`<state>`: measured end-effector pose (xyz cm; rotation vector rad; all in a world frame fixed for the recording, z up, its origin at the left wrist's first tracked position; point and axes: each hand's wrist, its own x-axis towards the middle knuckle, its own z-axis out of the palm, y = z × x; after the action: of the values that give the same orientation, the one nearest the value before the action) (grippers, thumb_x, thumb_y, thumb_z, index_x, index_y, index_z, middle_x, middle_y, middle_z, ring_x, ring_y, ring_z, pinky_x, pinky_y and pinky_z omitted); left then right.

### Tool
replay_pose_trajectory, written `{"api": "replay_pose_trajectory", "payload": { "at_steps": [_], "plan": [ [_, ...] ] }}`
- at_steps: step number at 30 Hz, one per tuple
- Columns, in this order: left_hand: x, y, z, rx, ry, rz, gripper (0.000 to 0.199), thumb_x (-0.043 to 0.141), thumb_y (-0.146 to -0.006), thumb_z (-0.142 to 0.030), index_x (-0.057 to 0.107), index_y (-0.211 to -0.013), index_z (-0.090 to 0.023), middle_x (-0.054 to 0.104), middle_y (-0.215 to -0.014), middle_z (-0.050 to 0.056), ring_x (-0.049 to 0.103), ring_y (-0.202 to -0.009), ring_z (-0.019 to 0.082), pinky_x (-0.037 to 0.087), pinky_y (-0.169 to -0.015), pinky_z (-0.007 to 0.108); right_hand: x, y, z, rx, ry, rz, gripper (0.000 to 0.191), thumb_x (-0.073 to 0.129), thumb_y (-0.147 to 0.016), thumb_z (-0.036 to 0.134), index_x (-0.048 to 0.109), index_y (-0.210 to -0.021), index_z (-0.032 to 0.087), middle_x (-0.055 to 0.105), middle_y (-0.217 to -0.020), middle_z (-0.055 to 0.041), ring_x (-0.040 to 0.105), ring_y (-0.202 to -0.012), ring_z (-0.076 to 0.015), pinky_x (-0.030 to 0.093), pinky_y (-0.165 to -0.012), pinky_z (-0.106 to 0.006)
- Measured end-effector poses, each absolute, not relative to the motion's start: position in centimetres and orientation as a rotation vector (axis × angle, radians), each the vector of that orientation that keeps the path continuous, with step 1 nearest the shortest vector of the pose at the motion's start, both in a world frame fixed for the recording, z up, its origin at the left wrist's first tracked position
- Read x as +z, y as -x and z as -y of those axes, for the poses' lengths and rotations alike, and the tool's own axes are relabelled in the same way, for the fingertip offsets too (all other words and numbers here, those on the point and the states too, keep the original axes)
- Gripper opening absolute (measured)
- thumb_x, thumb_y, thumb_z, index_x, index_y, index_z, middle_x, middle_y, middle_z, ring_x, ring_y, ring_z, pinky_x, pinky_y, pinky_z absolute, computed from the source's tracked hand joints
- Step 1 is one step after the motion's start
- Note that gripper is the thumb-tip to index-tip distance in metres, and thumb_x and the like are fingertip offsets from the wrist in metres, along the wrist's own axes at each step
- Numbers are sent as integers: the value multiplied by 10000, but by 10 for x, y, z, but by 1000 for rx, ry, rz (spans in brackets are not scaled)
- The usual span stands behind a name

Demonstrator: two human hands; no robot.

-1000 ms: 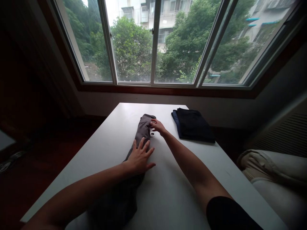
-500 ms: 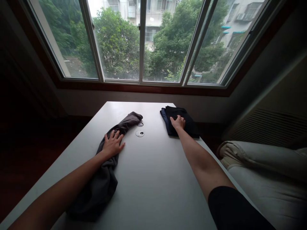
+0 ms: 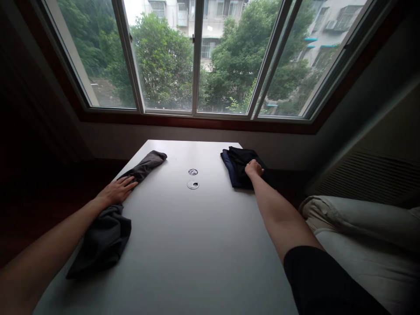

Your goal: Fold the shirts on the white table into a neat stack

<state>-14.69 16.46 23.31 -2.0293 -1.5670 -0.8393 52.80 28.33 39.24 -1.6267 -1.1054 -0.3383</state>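
Observation:
A long, crumpled dark grey garment (image 3: 104, 238) lies along the left edge of the white table (image 3: 197, 245). On its middle part rests my left hand (image 3: 118, 190), fingers spread and flat. At the far right corner sits a stack of folded dark clothes, with a black piece (image 3: 243, 153) over a navy blue one (image 3: 230, 168). My right hand (image 3: 254, 168) is closed, its fingers pinching the black cloth on top.
Two round cable holes (image 3: 193, 184) are set in the far middle of the table. A pale cushioned seat (image 3: 364, 245) stands to the right. Beyond the table's far edge is a wall with a wide window (image 3: 164, 65).
My left hand and the grey garment have shifted left to the table's edge. My right hand has moved slightly right and its fingers have closed on the black cloth.

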Motion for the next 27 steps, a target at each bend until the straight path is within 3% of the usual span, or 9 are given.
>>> {"api": "replay_pose_trajectory", "payload": {
  "at_steps": [3, 7, 11, 13, 15, 19, 22, 25, 27],
  "plan": [
    [232, 173, -159, -750, 2107, 1542, 440, 553, -890, -312, 695, -1300, -239, 531, -1566, 72, 402, -1479, 269, 283, -1187, 360, 399, -541, -271, -174, 1389, 1036, 119, 595, -897, 260, 648, -946, 166, 699, -1046, -167, 645, -1026, -286, 455, -1011, -466],
    [234, 177, -161, -689, 2096, 1621, 491, 583, -869, -341, 679, -1338, -229, 492, -1596, 82, 374, -1491, 279, 266, -1201, 370, 421, -533, -258, -112, 1232, 1018, 249, 529, -940, 383, 615, -1034, 168, 696, -1000, -113, 660, -871, -214, 532, -850, -362],
    [245, 155, -172, -680, 1995, 1683, 464, 527, -926, -442, 706, -1303, -239, 520, -1569, 83, 365, -1486, 332, 246, -1211, 496, 427, -483, -227, 178, 801, 1329, 283, 563, -937, 451, 585, -1082, 209, 670, -943, -44, 642, -828, -178, 542, -774, -297],
    [254, 140, -176, -727, 1985, 1635, 455, 487, -954, -463, 723, -1270, -236, 540, -1549, 73, 362, -1486, 333, 230, -1224, 514, 413, -453, -197, 371, 580, 1618, 321, 695, -871, 473, 590, -1043, 223, 644, -910, -23, 627, -831, -177, 537, -758, -277],
    [264, 121, -177, -791, 2044, 1533, 488, 466, -969, -482, 702, -1305, -217, 536, -1551, 77, 382, -1476, 310, 248, -1233, 462, 390, -425, -163, 527, 534, 1885, 373, 792, -814, 492, 603, -991, 223, 606, -843, 0, 604, -787, -162, 519, -712, -251],
    [270, 62, -167, -1038, 2265, 1370, 598, 359, -1023, -535, 594, -1444, -181, 539, -1543, 102, 465, -1429, 281, 337, -1206, 403, 344, -388, -110, 940, 488, 2498, 505, 838, -743, 623, 657, -891, 176, 633, -767, -17, 610, -704, -161, 508, -657, -260],
    [248, 2, -146, -1270, 2468, 1340, 644, 256, -1058, -509, 475, -1547, -152, 579, -1491, 145, 545, -1361, 285, 416, -1157, 434, 325, -376, -109, 775, 585, 2690, 466, 768, -832, 608, 726, -977, 167, 728, -897, -75, 691, -861, -226, 543, -790, -319],
    [203, -54, -110, -1062, 2638, 1186, 745, 570, -940, -512, 414, -1598, -201, 537, -1528, 152, 491, -1401, 336, 366, -1200, 505, 319, -377, -136, 341, 842, 2340, 356, 645, -947, 530, 725, -1026, 192, 744, -892, -60, 703, -851, -227, 547, -801, -326],
    [173, -79, -78, -960, 2638, 1134, 778, 631, -895, -392, 386, -1616, -232, 442, -1605, 144, 398, -1469, 352, 293, -1244, 543, 318, -378, -155, 183, 1030, 2153, 316, 592, -984, 478, 709, -1077, 200, 746, -895, -54, 707, -830, -222, 550, -791, -322]
  ]
}}
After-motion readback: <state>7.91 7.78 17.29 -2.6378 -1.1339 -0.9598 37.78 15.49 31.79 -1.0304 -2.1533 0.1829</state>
